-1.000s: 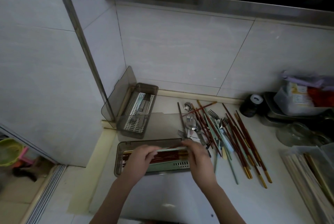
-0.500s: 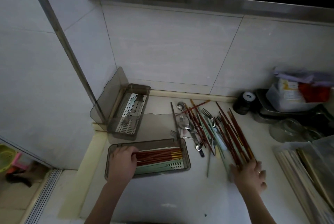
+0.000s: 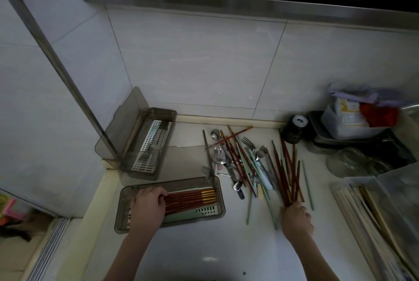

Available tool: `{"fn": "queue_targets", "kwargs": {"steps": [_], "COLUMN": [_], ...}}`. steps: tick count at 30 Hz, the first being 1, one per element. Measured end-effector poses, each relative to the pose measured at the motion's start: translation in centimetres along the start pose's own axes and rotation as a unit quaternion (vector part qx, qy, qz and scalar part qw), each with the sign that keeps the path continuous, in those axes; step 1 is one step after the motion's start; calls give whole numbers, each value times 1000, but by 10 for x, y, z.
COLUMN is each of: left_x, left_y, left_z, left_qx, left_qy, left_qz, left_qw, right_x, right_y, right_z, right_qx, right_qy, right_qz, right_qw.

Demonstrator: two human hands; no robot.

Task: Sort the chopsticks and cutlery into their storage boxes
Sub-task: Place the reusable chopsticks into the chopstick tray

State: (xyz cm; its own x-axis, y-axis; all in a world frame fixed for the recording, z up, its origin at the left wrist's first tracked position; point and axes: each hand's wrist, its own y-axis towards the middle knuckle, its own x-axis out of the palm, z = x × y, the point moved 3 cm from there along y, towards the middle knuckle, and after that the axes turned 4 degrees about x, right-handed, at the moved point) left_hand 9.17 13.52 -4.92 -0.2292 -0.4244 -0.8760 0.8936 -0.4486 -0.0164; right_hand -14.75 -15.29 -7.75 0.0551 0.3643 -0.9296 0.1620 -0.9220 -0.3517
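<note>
A grey see-through storage box lies near the counter's front left with red-brown, gold-tipped chopsticks and pale green ones inside. My left hand rests in this box over the chopsticks' left ends. My right hand grips the near ends of a bundle of red-brown chopsticks that fans away from me. A loose pile of forks, spoons and green and red chopsticks lies between the hands. A second box with a perforated tray and an upright lid sits in the corner.
A dark jar stands at the back wall. A metal tray with a plastic tub, a glass bowl and a clear bin of pale chopsticks crowd the right side. The counter drops off at the left edge.
My right hand left the box, swept right to the pile and gathered a bundle of red-brown chopsticks. My left hand stayed in the front box.
</note>
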Motion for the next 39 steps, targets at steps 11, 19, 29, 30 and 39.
{"fn": "queue_targets", "kwargs": {"steps": [11, 19, 29, 30, 39], "left_x": [0, 6, 16, 13, -13], "left_y": [5, -1, -7, -7, -11], "left_z": [31, 80, 126, 128, 100], "left_qx": [56, 89, -87, -94, -30], "left_qy": [-28, -208, -516, -530, -461], "left_qz": [9, -91, -249, -232, -154], "left_qw": [998, 970, 815, 810, 873], "right_x": [-16, -18, -17, -17, -9], "right_y": [-8, -43, -119, -124, -114], "right_z": [-13, -50, -92, -95, -75], "right_qx": [-26, -97, -219, -231, -186], "right_qy": [98, 254, 458, 458, 492], "right_qz": [37, 9, -268, -277, -116], "right_qw": [994, 962, 819, 813, 843]}}
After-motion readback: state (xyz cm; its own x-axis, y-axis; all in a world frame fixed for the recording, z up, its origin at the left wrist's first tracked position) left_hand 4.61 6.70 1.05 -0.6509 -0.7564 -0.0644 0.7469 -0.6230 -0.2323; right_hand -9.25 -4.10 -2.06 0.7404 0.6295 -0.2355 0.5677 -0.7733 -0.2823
